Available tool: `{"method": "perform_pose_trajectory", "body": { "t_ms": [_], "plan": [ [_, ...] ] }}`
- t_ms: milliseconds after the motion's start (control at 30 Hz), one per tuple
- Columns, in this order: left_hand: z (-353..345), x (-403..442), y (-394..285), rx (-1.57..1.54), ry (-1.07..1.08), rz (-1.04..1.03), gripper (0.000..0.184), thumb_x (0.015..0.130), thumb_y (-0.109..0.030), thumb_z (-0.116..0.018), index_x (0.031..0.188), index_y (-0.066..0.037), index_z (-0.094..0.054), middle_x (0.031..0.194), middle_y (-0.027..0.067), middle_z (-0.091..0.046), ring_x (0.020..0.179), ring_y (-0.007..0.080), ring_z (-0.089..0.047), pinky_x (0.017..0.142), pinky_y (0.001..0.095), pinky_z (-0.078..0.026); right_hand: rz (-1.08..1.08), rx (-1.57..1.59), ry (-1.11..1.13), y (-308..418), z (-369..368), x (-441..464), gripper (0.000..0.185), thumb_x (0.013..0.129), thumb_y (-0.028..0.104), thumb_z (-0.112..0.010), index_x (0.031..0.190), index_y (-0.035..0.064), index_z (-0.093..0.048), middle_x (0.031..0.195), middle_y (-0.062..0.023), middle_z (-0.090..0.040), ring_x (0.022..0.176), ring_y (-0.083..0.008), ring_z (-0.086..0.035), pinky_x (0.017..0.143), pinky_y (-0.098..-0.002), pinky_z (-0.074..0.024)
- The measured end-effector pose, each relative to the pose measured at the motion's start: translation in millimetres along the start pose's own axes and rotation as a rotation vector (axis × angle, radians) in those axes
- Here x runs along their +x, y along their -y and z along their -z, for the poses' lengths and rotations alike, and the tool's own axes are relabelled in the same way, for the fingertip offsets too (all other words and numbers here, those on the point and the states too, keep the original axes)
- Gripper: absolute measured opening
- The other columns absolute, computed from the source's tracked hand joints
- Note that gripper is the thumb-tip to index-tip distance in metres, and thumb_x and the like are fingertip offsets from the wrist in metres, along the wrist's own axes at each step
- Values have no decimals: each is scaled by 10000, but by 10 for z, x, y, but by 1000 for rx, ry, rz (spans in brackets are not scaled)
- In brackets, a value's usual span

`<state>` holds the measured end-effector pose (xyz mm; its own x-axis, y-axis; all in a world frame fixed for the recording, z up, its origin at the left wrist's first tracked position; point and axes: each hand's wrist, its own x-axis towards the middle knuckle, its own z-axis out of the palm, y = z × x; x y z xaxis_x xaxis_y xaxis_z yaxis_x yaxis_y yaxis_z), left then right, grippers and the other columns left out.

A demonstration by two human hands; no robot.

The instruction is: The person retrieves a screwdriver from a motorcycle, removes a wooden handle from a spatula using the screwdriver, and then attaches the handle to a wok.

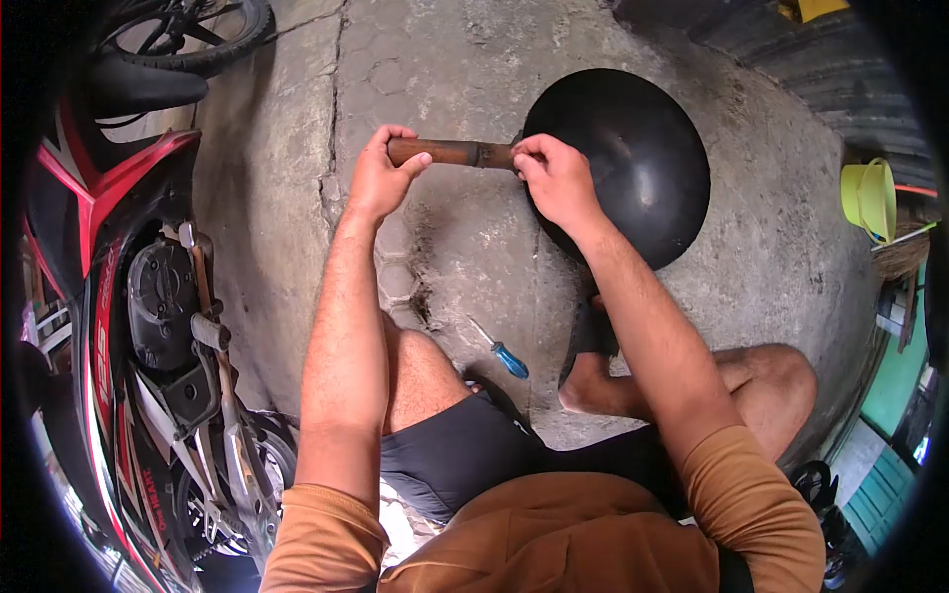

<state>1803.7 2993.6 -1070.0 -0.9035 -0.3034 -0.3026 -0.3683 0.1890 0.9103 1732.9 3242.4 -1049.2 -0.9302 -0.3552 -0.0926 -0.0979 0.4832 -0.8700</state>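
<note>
A black wok (652, 148) rests on the concrete floor ahead, its round, shiny surface facing me. From its left side a brown wooden handle (445, 152) with a dark band sticks out. My left hand (381, 178) is closed around the handle's free end, thumb along the near side. At the end by the wok, my right hand (559, 178) pinches with thumb and forefinger; whatever lies between these fingertips is too small or hidden to make out. A screwdriver (509, 359) with a blue handle lies on the floor between my legs.
A red and black motorcycle (99, 287) stands close along the left, with another wheel (217, 44) at the top left. At the right are a yellow-green bucket (868, 198) and a broom (905, 254). Corrugated metal sheeting (791, 84) borders the upper right.
</note>
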Motion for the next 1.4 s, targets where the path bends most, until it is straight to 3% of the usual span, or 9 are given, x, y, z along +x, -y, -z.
{"method": "perform_pose_trajectory", "body": {
  "t_ms": [67,467,533,733,833,900,1233,1333,1400],
  "plan": [
    [1,-2,2,79,-23,-5,401,849,-117,-786,1164,-46,-549,955,77,-694,861,142,-656,759,301,-535,91,-75,72,18,-50,141,131,867,115,-682,965,29,-704,856,-148,-721,798,-284,-710,748,-378,-542],
    [-83,-61,1,183,-140,-65,504,868,-110,-767,1257,-51,-452,932,90,-673,797,142,-661,685,292,-527,-118,-100,244,-27,-216,453,125,866,140,-697,909,24,-716,827,-143,-717,796,-266,-698,748,-382,-536],
    [-82,-39,38,131,-133,-51,545,815,-191,-823,1212,-42,-482,980,130,-686,899,226,-680,806,366,-542,-112,-132,259,-24,-212,455,125,865,142,-699,902,25,-717,825,-147,-716,798,-270,-699,749,-387,-535],
    [-93,-67,-70,19,-100,40,494,839,-125,-794,1205,-26,-478,980,124,-679,823,179,-688,734,331,-550,-119,-198,257,29,-213,500,131,862,151,-704,893,25,-718,824,-161,-711,805,-288,-701,756,-397,-536],
    [-115,-85,-119,-43,-113,57,475,848,-94,-780,1203,-16,-475,975,118,-676,796,156,-687,694,304,-545,-130,-157,294,-43,-239,542,129,865,151,-703,890,25,-717,815,-143,-714,788,-260,-697,742,-387,-533],
    [-119,-69,-97,-50,-116,50,476,847,-92,-779,1204,-13,-474,963,112,-675,799,156,-686,690,300,-544,-186,-73,317,-30,-236,542,100,921,79,-661,883,-11,-678,754,-46,-670,670,-111,-607,621,-296,-500],
    [-108,-29,-23,-115,-106,36,471,848,-65,-767,1207,-4,-469,959,107,-667,809,162,-686,691,295,-548,-164,-99,303,-42,-279,540,100,927,77,-656,883,-10,-675,751,-47,-667,666,-107,-603,616,-291,-500],
    [-130,-21,11,-228,-105,50,458,853,-31,-751,1208,-5,-462,957,110,-669,828,169,-693,693,294,-552,-179,-125,279,-36,-309,529,98,926,87,-655,891,-2,-676,770,-59,-676,697,-129,-616,642,-312,-503],
    [-142,-46,-49,-235,-90,81,455,871,1,-721,1229,0,-441,1019,135,-647,874,197,-691,742,304,-585,-170,-171,241,-28,-331,526,116,861,146,-709,888,33,-707,843,-146,-716,812,-263,-694,759,-389,-532]
  ]
}}
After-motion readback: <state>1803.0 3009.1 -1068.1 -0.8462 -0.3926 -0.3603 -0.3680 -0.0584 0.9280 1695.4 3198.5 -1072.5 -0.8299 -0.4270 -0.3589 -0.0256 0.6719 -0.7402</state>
